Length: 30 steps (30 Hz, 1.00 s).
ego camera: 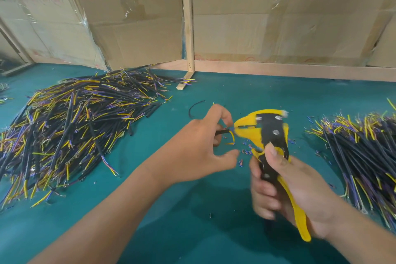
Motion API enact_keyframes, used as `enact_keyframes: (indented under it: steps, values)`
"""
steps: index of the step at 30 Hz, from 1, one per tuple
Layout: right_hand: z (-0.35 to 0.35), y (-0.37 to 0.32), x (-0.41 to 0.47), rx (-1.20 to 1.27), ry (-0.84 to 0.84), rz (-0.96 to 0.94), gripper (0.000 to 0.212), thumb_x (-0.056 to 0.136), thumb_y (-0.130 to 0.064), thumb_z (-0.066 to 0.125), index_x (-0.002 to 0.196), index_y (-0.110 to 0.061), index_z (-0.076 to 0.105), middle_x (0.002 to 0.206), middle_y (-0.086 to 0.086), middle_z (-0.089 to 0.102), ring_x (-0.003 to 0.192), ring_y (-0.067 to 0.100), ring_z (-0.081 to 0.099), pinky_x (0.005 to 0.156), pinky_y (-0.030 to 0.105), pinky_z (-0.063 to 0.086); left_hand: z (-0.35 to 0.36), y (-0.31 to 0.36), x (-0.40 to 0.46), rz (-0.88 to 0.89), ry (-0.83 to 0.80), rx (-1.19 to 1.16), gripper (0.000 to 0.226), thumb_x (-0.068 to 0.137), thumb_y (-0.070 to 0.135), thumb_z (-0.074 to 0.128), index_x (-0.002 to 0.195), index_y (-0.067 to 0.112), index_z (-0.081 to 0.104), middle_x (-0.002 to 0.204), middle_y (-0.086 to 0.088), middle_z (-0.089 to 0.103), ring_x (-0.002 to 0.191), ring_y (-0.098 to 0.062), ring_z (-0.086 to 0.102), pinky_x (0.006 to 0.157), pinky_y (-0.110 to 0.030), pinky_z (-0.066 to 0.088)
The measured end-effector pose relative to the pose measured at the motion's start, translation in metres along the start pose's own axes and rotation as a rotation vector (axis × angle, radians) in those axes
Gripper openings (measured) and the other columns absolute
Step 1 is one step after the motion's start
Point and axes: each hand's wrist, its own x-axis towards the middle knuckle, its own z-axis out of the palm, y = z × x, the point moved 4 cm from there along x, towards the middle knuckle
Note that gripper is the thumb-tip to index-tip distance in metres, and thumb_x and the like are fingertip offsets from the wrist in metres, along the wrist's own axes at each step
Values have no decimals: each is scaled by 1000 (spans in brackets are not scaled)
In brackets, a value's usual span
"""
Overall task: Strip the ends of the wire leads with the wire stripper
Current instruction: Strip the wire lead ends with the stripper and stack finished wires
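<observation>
My right hand [285, 195] grips the handles of a yellow and black wire stripper [267, 133], jaws pointing left. My left hand [201, 146] pinches a black sheathed cable [221, 132] between thumb and fingers, its thin leads at the stripper's jaws. A yellow lead [232, 138] curls down from the cable end. The cable loops out behind my left hand as a black arc [194, 107]. Which lead sits inside the jaws is hard to tell.
A big heap of black cables with yellow and purple leads [70, 126] lies on the green table [171, 221] at left. A second pile [364, 156] lies at right. Insulation scraps [246, 152] lie under the stripper. Cardboard boxes [278, 17] and a wooden frame [188, 28] close the back.
</observation>
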Motion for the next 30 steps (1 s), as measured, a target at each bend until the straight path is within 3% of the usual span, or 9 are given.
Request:
enact_keyframes:
  steps: [3,5,7,12,15,18,21,26,30]
  values:
    - [0,-3,3,92,-37,-23,60,80,-59,71,94,-1,71,72,16,50,64,31,53,69,45,56,-2,-4,1,-14,6,37,37,81,28,66,102,25,36,59,4,36,56,-16,31,55,-35,37]
    - [-4,-7,4,123,5,-22,56,91,-52,50,95,-1,72,73,16,51,65,31,53,69,46,56,-3,-7,1,-35,6,56,33,81,27,61,102,25,35,58,11,38,55,-13,34,54,-27,33]
    - [-7,-8,5,149,49,-30,55,92,-48,45,94,0,72,72,16,51,63,31,53,68,47,57,-4,-9,0,-56,-5,48,30,80,24,55,102,25,35,60,15,41,56,-11,37,57,-23,32]
    - [-11,-3,9,144,80,20,50,88,-46,53,97,0,70,74,15,51,64,30,53,69,47,56,-7,-8,0,-36,8,38,20,83,16,42,103,19,40,63,5,44,56,-14,35,53,-22,32]
    - [-15,1,11,146,76,48,50,86,-46,57,100,1,69,76,15,52,66,30,53,70,47,55,-9,-9,1,-29,36,79,5,93,16,43,94,14,48,64,14,54,53,-9,39,51,-18,30]
    - [-21,4,15,145,62,54,47,91,-46,61,99,0,71,77,15,53,67,30,55,70,47,55,-9,-10,2,-36,57,71,20,101,15,51,81,11,48,57,5,42,50,-11,35,48,-16,28]
    - [-29,7,19,170,21,71,54,81,-50,73,102,0,70,79,15,55,69,31,56,73,48,54,-8,-11,3,-30,45,90,29,102,19,52,75,13,46,58,6,37,52,-12,32,49,-16,27]
    - [-36,12,25,199,-2,89,62,70,-52,84,102,-1,71,79,14,57,69,31,58,73,49,54,-11,-16,9,-63,73,147,36,102,25,55,76,0,56,64,-12,46,60,-19,38,59,-33,36]
    - [-36,12,25,211,12,112,57,75,-51,81,99,0,71,79,15,57,69,32,57,73,48,55,-8,2,28,-161,80,-153,33,101,21,56,75,7,71,54,0,37,52,-12,31,50,-25,27]
